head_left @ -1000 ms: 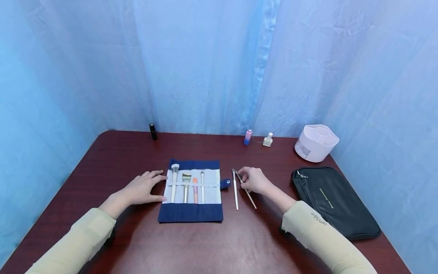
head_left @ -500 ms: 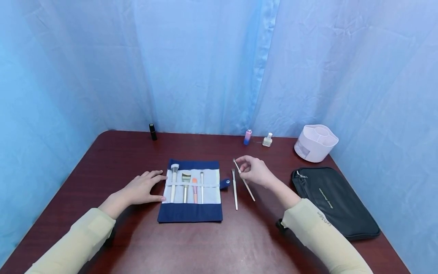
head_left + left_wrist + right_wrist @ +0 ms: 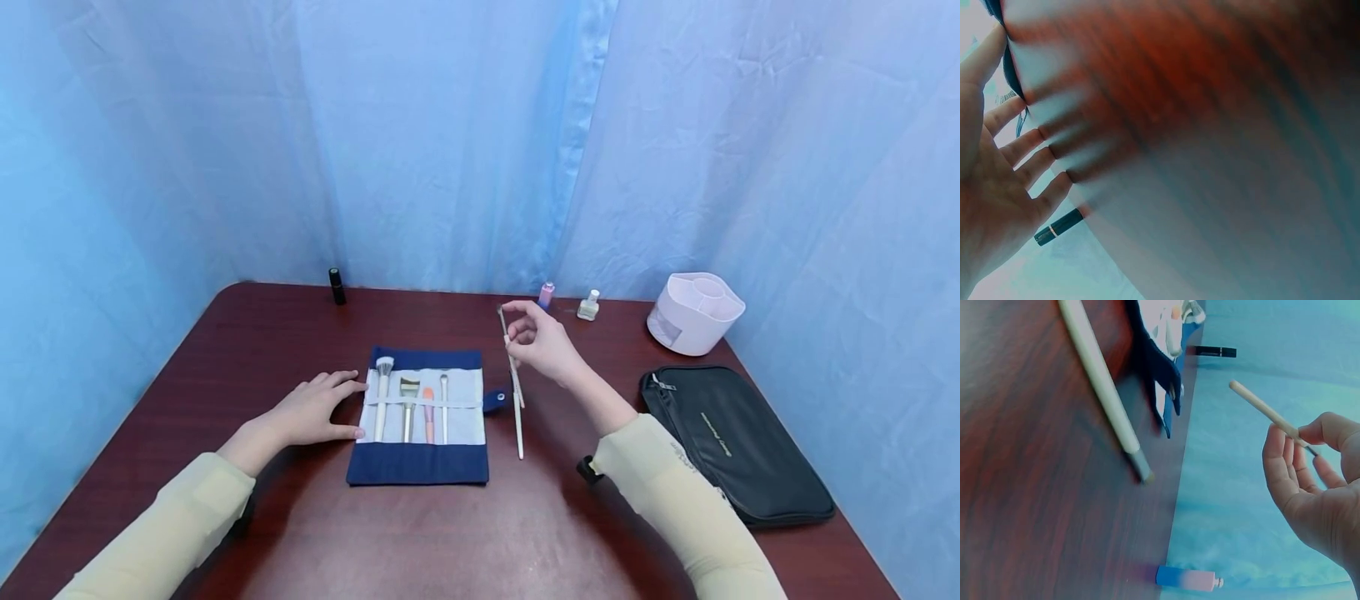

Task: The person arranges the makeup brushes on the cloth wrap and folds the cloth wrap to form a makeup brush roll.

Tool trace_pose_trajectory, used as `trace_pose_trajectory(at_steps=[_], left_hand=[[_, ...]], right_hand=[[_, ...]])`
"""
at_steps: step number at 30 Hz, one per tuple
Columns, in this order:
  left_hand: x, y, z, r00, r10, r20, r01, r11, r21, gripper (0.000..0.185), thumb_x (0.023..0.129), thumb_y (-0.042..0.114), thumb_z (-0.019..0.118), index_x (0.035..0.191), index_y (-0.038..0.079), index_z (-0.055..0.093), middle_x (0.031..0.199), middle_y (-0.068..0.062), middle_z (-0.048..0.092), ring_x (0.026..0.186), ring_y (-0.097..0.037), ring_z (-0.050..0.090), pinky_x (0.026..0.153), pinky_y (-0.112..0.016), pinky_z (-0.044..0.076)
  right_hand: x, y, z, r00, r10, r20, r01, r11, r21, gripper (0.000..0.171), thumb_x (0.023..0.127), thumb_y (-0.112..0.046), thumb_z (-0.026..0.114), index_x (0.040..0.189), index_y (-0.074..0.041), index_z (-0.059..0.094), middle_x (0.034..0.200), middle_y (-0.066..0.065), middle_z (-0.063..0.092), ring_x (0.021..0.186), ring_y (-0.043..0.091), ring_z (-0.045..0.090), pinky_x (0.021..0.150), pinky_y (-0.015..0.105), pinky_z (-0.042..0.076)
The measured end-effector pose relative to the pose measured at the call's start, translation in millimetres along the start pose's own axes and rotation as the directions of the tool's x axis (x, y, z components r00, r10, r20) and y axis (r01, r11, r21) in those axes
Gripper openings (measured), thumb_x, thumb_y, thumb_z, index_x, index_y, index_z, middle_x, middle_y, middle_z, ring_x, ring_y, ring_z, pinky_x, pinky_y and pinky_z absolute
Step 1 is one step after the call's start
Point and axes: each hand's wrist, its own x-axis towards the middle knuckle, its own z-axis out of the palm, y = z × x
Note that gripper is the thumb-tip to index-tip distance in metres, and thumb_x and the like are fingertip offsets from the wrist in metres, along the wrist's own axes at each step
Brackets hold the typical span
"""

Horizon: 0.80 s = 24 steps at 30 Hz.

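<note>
Right hand [image 3: 542, 343] raised above the table [image 3: 300, 525], grip pinching a thin brush [image 3: 511, 360] between thumb and fingertips, bristle end up, handle slanting down toward the person. Brush is clear of the table, just right of the brush roll [image 3: 420, 417]. Left hand [image 3: 311, 412] lies flat, fingers spread, on the table at the roll's left edge, thumb tip touching the cloth.

Step in hand, as I read it: loose brush lifted, not yet stowed. Next move likely calls for turning it parallel to the slots and carrying it left over the roll.

Roll lies open; four brushes sit under its band. A second loose brush [image 3: 517, 425] lies on the table beside the roll's tab. White organizer [image 3: 693, 312] at far right: contents cannot be told. Black pouch [image 3: 735, 446] is zipped.
</note>
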Motion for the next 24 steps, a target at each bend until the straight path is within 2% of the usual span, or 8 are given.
trace_pose_trajectory(at_steps=[4, 9, 12, 17, 20, 24], left_hand=[[-0.7, -1.2, 2.6, 1.0, -0.003, 0.01, 0.003, 1.0, 0.001, 0.081, 0.076, 0.062, 0.067, 0.138, 0.014, 0.049, 0.145, -0.017, 0.04, 0.127, -0.038, 0.04, 0.097, -0.061, 0.037], [-1.4, -2.9, 3.7, 1.0, -0.002, 0.003, 0.002, 1.0, 0.004, 0.081, 0.075, 0.062, 0.067, 0.138, 0.014, 0.049, 0.145, -0.017, 0.04, 0.127, -0.038, 0.04, 0.096, -0.061, 0.037], [-1.0, -2.3, 3.2, 1.0, -0.002, 0.001, 0.002, 1.0, 0.001, 0.081, 0.075, 0.061, 0.067, 0.138, 0.014, 0.048, 0.145, -0.017, 0.04, 0.127, -0.038, 0.04, 0.096, -0.061, 0.037], [-1.6, 0.9, 1.5, 1.0, -0.001, -0.001, 0.001, 1.0, -0.002, 0.08, 0.076, 0.061, 0.067, 0.138, 0.014, 0.049, 0.145, -0.017, 0.04, 0.127, -0.037, 0.04, 0.097, -0.061, 0.037], [-2.1, 2.2, 0.4, 1.0, 0.006, -0.005, -0.006, 1.0, -0.003, 0.08, 0.076, 0.061, 0.068, 0.137, 0.013, 0.049, 0.144, -0.018, 0.041, 0.126, -0.038, 0.041, 0.096, -0.061, 0.038], [-2.0, 2.0, 1.0, 1.0, 0.008, -0.005, -0.008, 1.0, -0.002, 0.08, 0.076, 0.06, 0.068, 0.137, 0.013, 0.049, 0.144, -0.018, 0.041, 0.126, -0.038, 0.041, 0.096, -0.061, 0.037]], right_hand=[[9, -1, 7, 1.0, -0.007, 0.012, 0.007, 1.0, 0.017, 0.058, 0.082, 0.005, 0.063, 0.134, -0.015, 0.046, 0.091, 0.015, 0.055, 0.07, 0.023, 0.061, 0.058, 0.041, 0.056], [15, -8, 20, 0.999, -0.03, 0.03, 0.027, 0.996, 0.081, 0.063, 0.083, 0.009, 0.062, 0.139, -0.012, 0.04, 0.097, 0.026, 0.053, 0.082, 0.038, 0.062, 0.066, 0.053, 0.054], [20, -7, 29, 0.999, -0.042, 0.029, 0.039, 0.993, 0.112, 0.063, 0.083, 0.012, 0.06, 0.139, -0.01, 0.04, 0.097, 0.029, 0.052, 0.085, 0.043, 0.062, 0.067, 0.053, 0.055], [30, 9, 43, 0.997, -0.071, 0.003, 0.07, 0.992, 0.11, 0.06, 0.084, 0.01, 0.06, 0.136, -0.015, 0.043, 0.092, 0.02, 0.053, 0.08, 0.034, 0.065, 0.062, 0.044, 0.057], [34, 14, 50, 0.997, -0.076, -0.002, 0.076, 0.992, 0.105, 0.057, 0.085, 0.007, 0.06, 0.134, -0.018, 0.045, 0.091, 0.015, 0.053, 0.076, 0.025, 0.064, 0.061, 0.043, 0.057], [38, 20, 56, 0.997, -0.077, -0.003, 0.077, 0.991, 0.11, 0.056, 0.086, 0.006, 0.06, 0.134, -0.019, 0.044, 0.095, 0.015, 0.057, 0.077, 0.021, 0.064, 0.061, 0.041, 0.057]])
